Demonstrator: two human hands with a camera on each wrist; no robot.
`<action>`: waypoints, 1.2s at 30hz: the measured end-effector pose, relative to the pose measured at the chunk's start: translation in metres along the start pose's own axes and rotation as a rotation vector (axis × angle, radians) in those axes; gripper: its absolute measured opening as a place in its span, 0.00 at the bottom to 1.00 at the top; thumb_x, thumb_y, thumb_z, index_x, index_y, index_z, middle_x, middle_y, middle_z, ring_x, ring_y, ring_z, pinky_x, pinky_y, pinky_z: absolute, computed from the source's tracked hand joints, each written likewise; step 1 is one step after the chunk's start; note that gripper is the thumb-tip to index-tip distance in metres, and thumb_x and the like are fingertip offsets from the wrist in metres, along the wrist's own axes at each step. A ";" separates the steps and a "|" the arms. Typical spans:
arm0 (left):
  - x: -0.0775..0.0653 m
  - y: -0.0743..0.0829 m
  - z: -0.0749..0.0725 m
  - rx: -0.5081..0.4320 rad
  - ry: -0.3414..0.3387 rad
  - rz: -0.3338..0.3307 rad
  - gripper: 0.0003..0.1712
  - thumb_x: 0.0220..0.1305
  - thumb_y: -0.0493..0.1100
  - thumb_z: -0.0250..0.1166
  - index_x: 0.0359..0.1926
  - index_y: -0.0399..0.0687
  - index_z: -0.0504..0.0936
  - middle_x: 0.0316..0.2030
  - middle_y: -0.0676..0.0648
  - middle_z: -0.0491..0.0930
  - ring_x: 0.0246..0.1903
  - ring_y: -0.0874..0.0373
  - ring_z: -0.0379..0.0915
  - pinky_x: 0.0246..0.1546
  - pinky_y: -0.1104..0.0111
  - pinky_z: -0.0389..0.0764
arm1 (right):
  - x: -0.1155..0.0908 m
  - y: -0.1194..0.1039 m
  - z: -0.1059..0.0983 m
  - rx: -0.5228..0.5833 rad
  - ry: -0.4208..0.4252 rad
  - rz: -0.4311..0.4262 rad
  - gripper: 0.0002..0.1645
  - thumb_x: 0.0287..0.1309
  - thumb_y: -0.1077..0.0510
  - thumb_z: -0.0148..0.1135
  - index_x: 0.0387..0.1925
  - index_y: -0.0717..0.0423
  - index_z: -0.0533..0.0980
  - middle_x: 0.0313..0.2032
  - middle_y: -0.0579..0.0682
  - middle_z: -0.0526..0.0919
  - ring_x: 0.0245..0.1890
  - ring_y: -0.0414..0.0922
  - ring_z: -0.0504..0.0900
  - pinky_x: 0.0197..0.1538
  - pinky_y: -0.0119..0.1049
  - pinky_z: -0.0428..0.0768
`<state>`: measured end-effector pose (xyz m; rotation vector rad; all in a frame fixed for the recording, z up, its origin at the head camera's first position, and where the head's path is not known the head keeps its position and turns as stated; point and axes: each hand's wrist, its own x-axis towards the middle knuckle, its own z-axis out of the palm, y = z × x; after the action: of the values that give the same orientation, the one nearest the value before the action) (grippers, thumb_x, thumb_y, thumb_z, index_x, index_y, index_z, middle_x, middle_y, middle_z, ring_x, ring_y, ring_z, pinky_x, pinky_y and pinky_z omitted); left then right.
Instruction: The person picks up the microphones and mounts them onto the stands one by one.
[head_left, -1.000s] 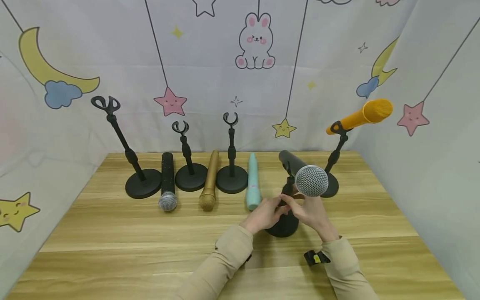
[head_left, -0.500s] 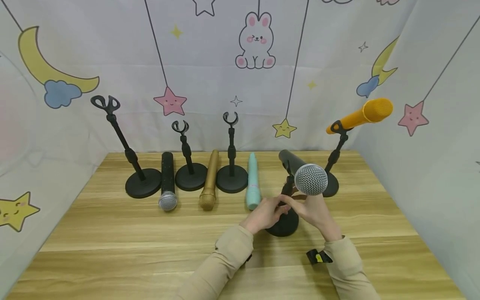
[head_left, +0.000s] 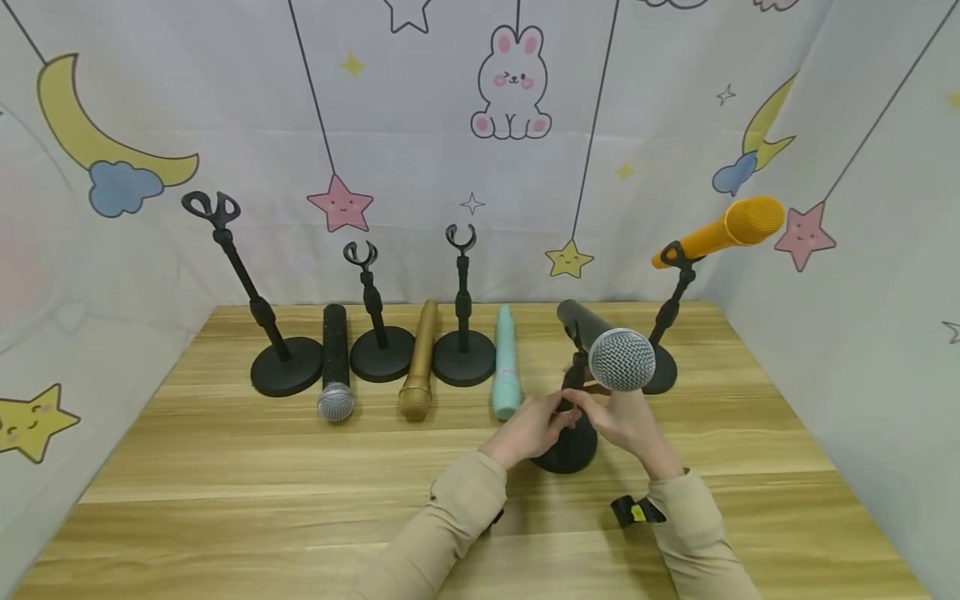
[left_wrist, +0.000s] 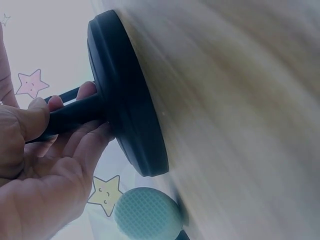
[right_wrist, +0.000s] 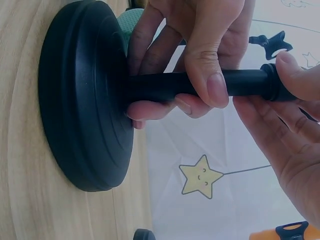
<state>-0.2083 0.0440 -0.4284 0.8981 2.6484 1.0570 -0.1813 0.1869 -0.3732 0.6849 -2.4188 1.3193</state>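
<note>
My left hand point(head_left: 527, 427) grips the lower pole of a black microphone stand point(head_left: 564, 454), just above its round base. Higher up, my right hand point(head_left: 624, 427) holds the same stand, its thumb and fingers around the collar point(right_wrist: 272, 82) in the right wrist view. In the stand's clip lies a dark microphone point(head_left: 587, 320) with a silver grille, tilted toward me above the right hand. The base stands on the wooden table point(head_left: 315, 508). A mint-green microphone point(head_left: 506, 367) lies just left of the hands.
Three more black stands, a left one point(head_left: 287, 367), a shorter one point(head_left: 382, 354) and a middle one point(head_left: 464, 358), hold no microphone. Between them lie a black microphone point(head_left: 336, 358) and a gold microphone point(head_left: 420, 362). An orange microphone point(head_left: 720, 237) sits in a stand behind right.
Both hands stay on the stand; the right wrist has shifted slightly right and the right fingers have moved a little around the collar. The printed curtain at right has shifted leftward.
</note>
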 end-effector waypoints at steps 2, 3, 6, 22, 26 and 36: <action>-0.001 0.000 0.000 0.004 0.009 0.009 0.13 0.67 0.46 0.48 0.46 0.47 0.74 0.36 0.50 0.83 0.38 0.59 0.79 0.33 0.77 0.76 | 0.000 0.001 0.000 0.006 -0.008 -0.001 0.17 0.48 0.71 0.61 0.42 0.67 0.70 0.38 0.61 0.77 0.38 0.53 0.78 0.41 0.40 0.80; -0.001 0.000 0.000 0.008 0.015 0.016 0.12 0.67 0.45 0.49 0.45 0.47 0.74 0.36 0.50 0.83 0.38 0.59 0.79 0.32 0.77 0.76 | 0.000 0.003 0.000 0.009 -0.012 0.001 0.17 0.48 0.71 0.61 0.43 0.67 0.70 0.39 0.61 0.77 0.38 0.52 0.78 0.41 0.40 0.80; -0.001 -0.001 -0.001 0.015 0.028 0.036 0.10 0.66 0.43 0.49 0.44 0.48 0.74 0.35 0.50 0.83 0.37 0.60 0.79 0.32 0.78 0.75 | -0.002 0.012 0.002 0.015 -0.027 0.011 0.18 0.50 0.69 0.60 0.45 0.65 0.70 0.41 0.58 0.77 0.40 0.50 0.78 0.43 0.39 0.79; 0.001 -0.001 0.000 -0.002 0.019 0.029 0.16 0.67 0.50 0.47 0.45 0.47 0.74 0.35 0.49 0.83 0.36 0.59 0.79 0.32 0.76 0.76 | 0.000 0.007 0.000 0.063 0.012 0.004 0.20 0.45 0.69 0.65 0.42 0.66 0.69 0.37 0.60 0.76 0.35 0.51 0.79 0.37 0.39 0.81; 0.001 -0.001 0.001 0.007 0.028 0.033 0.14 0.67 0.48 0.48 0.43 0.47 0.75 0.35 0.50 0.83 0.36 0.60 0.79 0.33 0.77 0.76 | 0.000 0.005 0.001 0.042 0.015 0.009 0.20 0.45 0.70 0.64 0.42 0.67 0.70 0.37 0.60 0.77 0.35 0.55 0.79 0.36 0.41 0.81; 0.001 -0.003 0.001 0.022 0.030 0.026 0.11 0.67 0.44 0.49 0.45 0.48 0.74 0.35 0.50 0.83 0.37 0.60 0.79 0.33 0.77 0.75 | 0.000 0.021 0.002 0.013 -0.020 0.004 0.20 0.50 0.66 0.62 0.46 0.63 0.70 0.42 0.57 0.77 0.38 0.52 0.79 0.39 0.40 0.80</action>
<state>-0.2103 0.0435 -0.4310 0.9314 2.6853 1.0571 -0.1924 0.1947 -0.3893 0.6999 -2.4309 1.3367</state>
